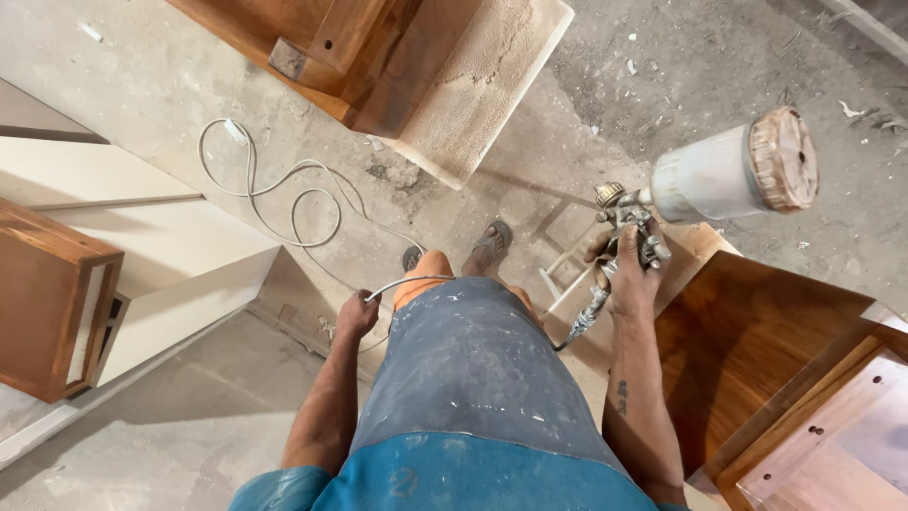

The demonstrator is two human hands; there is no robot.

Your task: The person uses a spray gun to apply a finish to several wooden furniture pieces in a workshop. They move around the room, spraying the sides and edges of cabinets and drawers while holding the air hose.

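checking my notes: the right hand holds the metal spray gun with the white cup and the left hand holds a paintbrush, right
Not quite. In the head view the right hand does hold the metal spray gun with the white cup, but the left hand holds the thin white hose, not a paintbrush.

floor [189, 445]: dusty concrete | brown wooden cabinets [57, 303] | pale boards [142, 237], perhaps plywood

A single camera on the person's head looks almost straight down, close over the torso and both forearms, onto the concrete floor [189, 426] and feet below. No second view shares the scene.
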